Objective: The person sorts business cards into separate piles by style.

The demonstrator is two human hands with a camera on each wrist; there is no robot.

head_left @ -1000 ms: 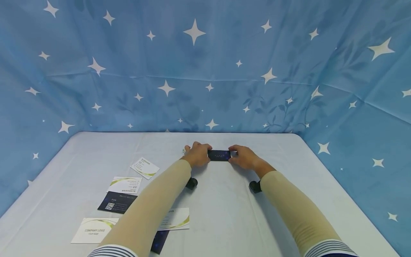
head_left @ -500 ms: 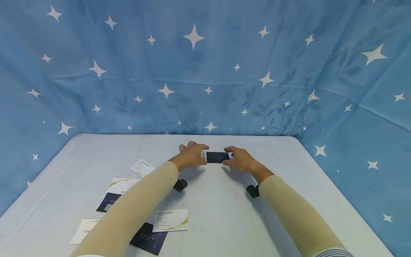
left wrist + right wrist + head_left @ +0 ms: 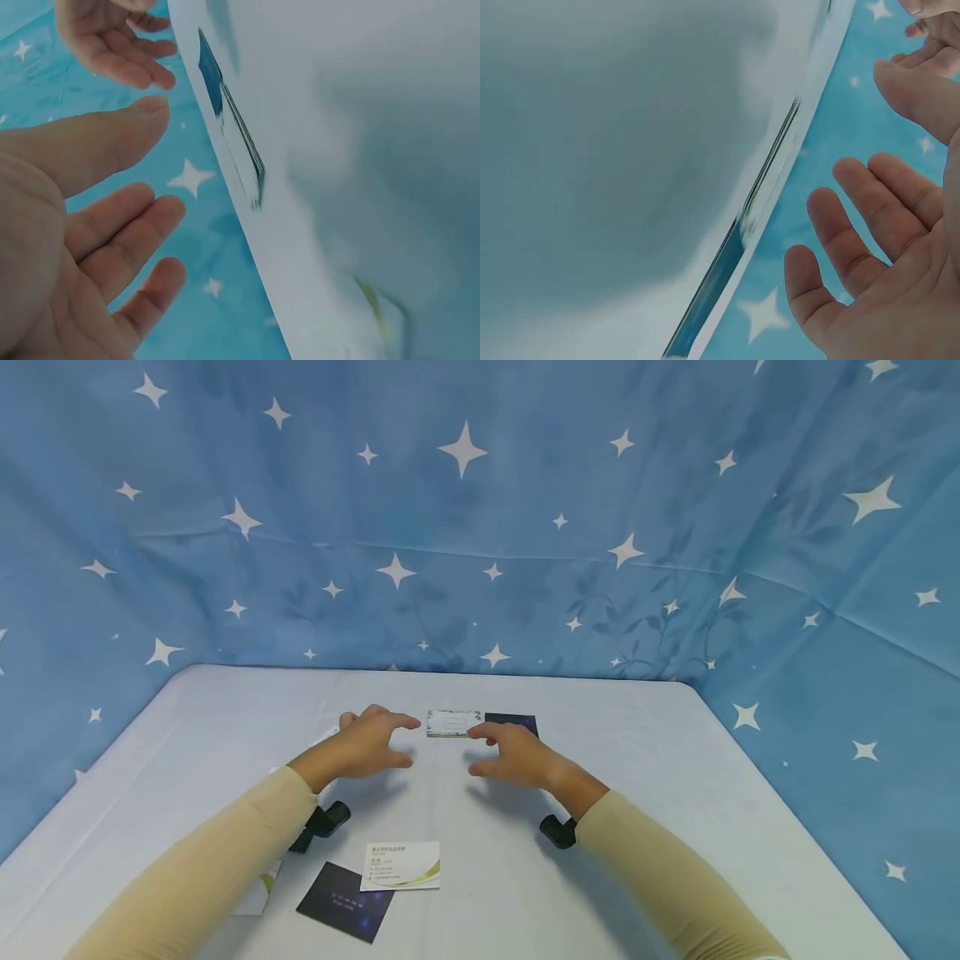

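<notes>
At the far middle of the table lies a small stack of white business cards (image 3: pixel 453 724) with a leafy border. Against its right end sits a stack of dark blue business cards (image 3: pixel 517 721), partly behind my right hand (image 3: pixel 521 757). That hand is held over the table, thumb and fingers spread, holding nothing. My left hand (image 3: pixel 367 743) hovers left of the white stack, fingers apart around nothing. In the left wrist view the white stack (image 3: pixel 241 154) shows its layered edge. The right wrist view shows the dark stack (image 3: pixel 714 289) lying end to end with it.
Nearer on the table, a white card with a gold-green swoosh (image 3: pixel 401 865) overlaps a dark blue card (image 3: pixel 343 902). More cards, such as a white card (image 3: pixel 257 893), lie left, mostly hidden by my left arm. A blue star-patterned curtain (image 3: pixel 480 527) hangs behind the table.
Both hands have let go of the dark stack and moved left and nearer to me, the left one farther. The white stack, earlier behind my left hand, is now in sight.
</notes>
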